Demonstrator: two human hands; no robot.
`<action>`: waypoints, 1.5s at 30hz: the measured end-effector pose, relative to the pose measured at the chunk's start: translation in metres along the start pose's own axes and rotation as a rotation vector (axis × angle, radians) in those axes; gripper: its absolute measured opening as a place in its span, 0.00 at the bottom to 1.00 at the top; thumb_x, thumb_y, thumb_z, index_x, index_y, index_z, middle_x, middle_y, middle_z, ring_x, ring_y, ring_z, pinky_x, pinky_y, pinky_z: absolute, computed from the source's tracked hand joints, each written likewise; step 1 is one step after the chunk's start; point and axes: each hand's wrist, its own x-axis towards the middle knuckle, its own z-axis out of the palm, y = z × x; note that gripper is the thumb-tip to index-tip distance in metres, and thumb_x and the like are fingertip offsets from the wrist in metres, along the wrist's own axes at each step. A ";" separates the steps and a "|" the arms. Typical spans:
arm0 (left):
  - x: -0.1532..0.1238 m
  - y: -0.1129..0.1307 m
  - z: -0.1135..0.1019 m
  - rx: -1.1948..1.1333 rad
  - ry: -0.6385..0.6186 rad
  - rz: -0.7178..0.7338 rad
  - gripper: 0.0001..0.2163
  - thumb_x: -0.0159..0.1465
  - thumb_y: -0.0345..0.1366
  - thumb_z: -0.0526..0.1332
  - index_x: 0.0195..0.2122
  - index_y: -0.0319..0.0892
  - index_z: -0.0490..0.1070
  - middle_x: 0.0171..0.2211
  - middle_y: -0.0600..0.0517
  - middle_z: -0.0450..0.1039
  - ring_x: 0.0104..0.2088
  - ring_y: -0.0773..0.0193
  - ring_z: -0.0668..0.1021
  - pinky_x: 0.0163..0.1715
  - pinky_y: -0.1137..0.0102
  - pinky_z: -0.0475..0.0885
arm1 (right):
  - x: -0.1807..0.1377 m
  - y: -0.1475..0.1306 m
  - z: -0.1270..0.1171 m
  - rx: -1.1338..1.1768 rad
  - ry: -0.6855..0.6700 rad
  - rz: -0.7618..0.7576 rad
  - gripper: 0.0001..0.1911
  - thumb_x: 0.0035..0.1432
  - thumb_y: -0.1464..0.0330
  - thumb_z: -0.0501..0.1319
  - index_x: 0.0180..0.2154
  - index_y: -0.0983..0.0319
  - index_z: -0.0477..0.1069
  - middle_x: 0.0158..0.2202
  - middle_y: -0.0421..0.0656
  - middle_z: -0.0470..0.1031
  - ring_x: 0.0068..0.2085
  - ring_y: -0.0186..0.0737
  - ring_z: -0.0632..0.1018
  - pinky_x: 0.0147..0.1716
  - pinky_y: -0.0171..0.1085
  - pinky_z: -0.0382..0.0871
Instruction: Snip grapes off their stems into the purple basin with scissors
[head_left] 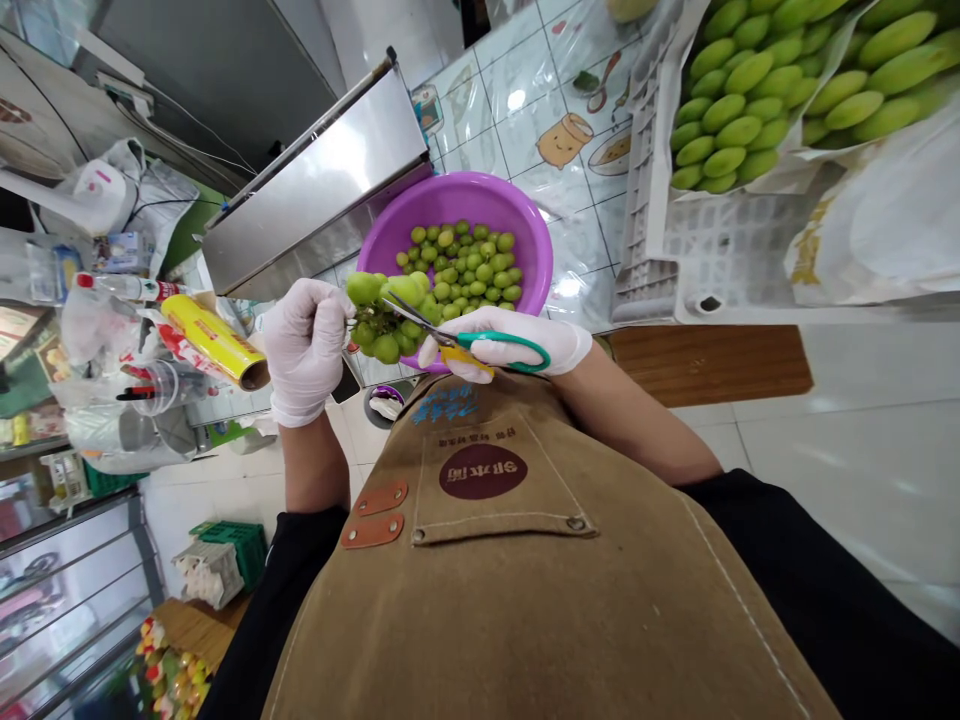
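Note:
My left hand (306, 345), in a white glove, is closed around the stem end of a bunch of green grapes (386, 348). The bunch hangs over the near left rim of a purple basin (534, 225). Gloved too, my right hand (517, 340) grips a pair of scissors (499, 345) with green and yellow handles. Their blades reach in among the grapes of the bunch, and the tips are partly lost against the fruit. Many loose green grapes (472, 265) lie in the basin.
A white plastic crate (660, 230) holding bunches of green grapes (735, 120) stands at the right. A steel box (322, 170) is left of the basin. Cling film (210, 340), bags and a bottle (124, 287) crowd the left side. The tabletop (517, 110) has a tile-patterned cover.

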 end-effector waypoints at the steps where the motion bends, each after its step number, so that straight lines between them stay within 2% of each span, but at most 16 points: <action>1: -0.001 0.000 0.001 -0.020 -0.013 0.016 0.22 0.78 0.57 0.60 0.34 0.47 0.75 0.27 0.55 0.71 0.24 0.68 0.72 0.29 0.69 0.70 | 0.000 -0.001 0.000 0.012 -0.018 -0.025 0.44 0.68 0.32 0.61 0.53 0.67 0.80 0.26 0.35 0.68 0.25 0.32 0.68 0.29 0.35 0.65; 5: -0.004 -0.002 0.007 -0.105 -0.038 0.018 0.19 0.79 0.53 0.61 0.35 0.47 0.75 0.23 0.57 0.66 0.21 0.70 0.68 0.24 0.70 0.66 | -0.004 -0.011 0.008 0.045 -0.015 -0.015 0.36 0.72 0.41 0.67 0.55 0.69 0.77 0.28 0.34 0.67 0.26 0.29 0.66 0.28 0.32 0.63; 9: -0.006 -0.002 0.009 -0.119 -0.021 -0.009 0.20 0.80 0.54 0.60 0.35 0.47 0.75 0.24 0.57 0.65 0.20 0.71 0.68 0.23 0.71 0.64 | -0.015 -0.022 0.019 0.024 0.013 0.089 0.30 0.75 0.45 0.66 0.55 0.67 0.76 0.31 0.36 0.70 0.28 0.29 0.68 0.27 0.31 0.64; 11: -0.005 -0.002 0.009 -0.093 -0.007 -0.009 0.21 0.80 0.55 0.60 0.35 0.46 0.75 0.26 0.57 0.66 0.21 0.71 0.69 0.24 0.71 0.65 | -0.021 -0.022 0.022 0.041 0.024 0.110 0.30 0.76 0.45 0.65 0.55 0.67 0.75 0.30 0.36 0.71 0.27 0.29 0.69 0.27 0.31 0.65; 17: 0.000 0.003 0.010 -0.073 0.083 -0.015 0.20 0.79 0.55 0.61 0.35 0.47 0.76 0.28 0.55 0.69 0.26 0.67 0.72 0.30 0.67 0.69 | -0.018 -0.011 0.031 0.250 0.007 0.017 0.31 0.77 0.42 0.60 0.50 0.66 0.76 0.29 0.38 0.75 0.24 0.31 0.70 0.24 0.33 0.64; 21: 0.000 0.005 0.013 -0.041 0.101 -0.038 0.20 0.79 0.55 0.61 0.36 0.47 0.76 0.29 0.55 0.69 0.26 0.66 0.72 0.31 0.66 0.69 | -0.007 -0.010 0.042 0.399 0.086 0.028 0.31 0.76 0.40 0.59 0.47 0.63 0.76 0.27 0.38 0.74 0.23 0.32 0.70 0.24 0.34 0.66; 25: -0.001 0.004 0.017 -0.021 0.095 -0.079 0.22 0.79 0.58 0.59 0.36 0.47 0.74 0.30 0.55 0.69 0.28 0.66 0.74 0.33 0.66 0.70 | -0.005 -0.010 0.050 0.488 0.144 0.052 0.31 0.79 0.42 0.56 0.51 0.64 0.76 0.26 0.38 0.75 0.23 0.33 0.71 0.26 0.34 0.69; 29: -0.001 0.003 0.021 -0.023 0.101 -0.106 0.22 0.79 0.59 0.59 0.36 0.47 0.73 0.29 0.55 0.68 0.31 0.64 0.76 0.35 0.66 0.72 | -0.005 -0.011 0.051 0.544 0.170 0.091 0.31 0.78 0.41 0.56 0.50 0.63 0.77 0.27 0.39 0.76 0.26 0.35 0.76 0.25 0.32 0.69; 32: 0.001 0.005 0.024 -0.051 0.106 -0.089 0.22 0.78 0.59 0.61 0.35 0.47 0.73 0.29 0.55 0.69 0.29 0.65 0.75 0.33 0.65 0.71 | -0.001 -0.011 0.049 0.588 0.179 0.126 0.31 0.78 0.41 0.56 0.48 0.63 0.77 0.26 0.39 0.76 0.25 0.35 0.76 0.24 0.31 0.68; 37: 0.003 0.006 0.029 -0.035 0.112 -0.002 0.22 0.78 0.56 0.63 0.32 0.46 0.74 0.26 0.56 0.70 0.26 0.68 0.71 0.29 0.65 0.67 | 0.012 -0.008 0.047 0.674 0.250 0.148 0.32 0.76 0.40 0.59 0.41 0.63 0.75 0.24 0.35 0.70 0.20 0.28 0.67 0.18 0.29 0.60; 40: 0.001 -0.001 0.034 -0.004 0.100 -0.007 0.24 0.77 0.59 0.63 0.32 0.45 0.74 0.26 0.57 0.69 0.26 0.68 0.70 0.29 0.66 0.66 | 0.016 -0.004 0.048 0.676 0.288 0.123 0.29 0.77 0.44 0.62 0.38 0.63 0.73 0.21 0.32 0.64 0.19 0.26 0.62 0.17 0.28 0.57; 43: -0.004 -0.011 0.039 0.036 0.066 -0.064 0.26 0.77 0.62 0.61 0.33 0.45 0.73 0.28 0.56 0.68 0.28 0.67 0.70 0.32 0.67 0.67 | 0.014 0.001 0.050 0.632 0.333 0.131 0.27 0.76 0.45 0.65 0.38 0.63 0.72 0.22 0.32 0.65 0.19 0.27 0.63 0.19 0.29 0.60; 45: -0.007 -0.016 0.041 0.054 0.054 -0.087 0.24 0.77 0.59 0.62 0.33 0.44 0.73 0.28 0.56 0.68 0.29 0.67 0.70 0.33 0.67 0.67 | 0.008 0.002 0.052 0.608 0.330 0.155 0.28 0.76 0.43 0.62 0.40 0.63 0.73 0.24 0.34 0.70 0.22 0.30 0.68 0.22 0.31 0.66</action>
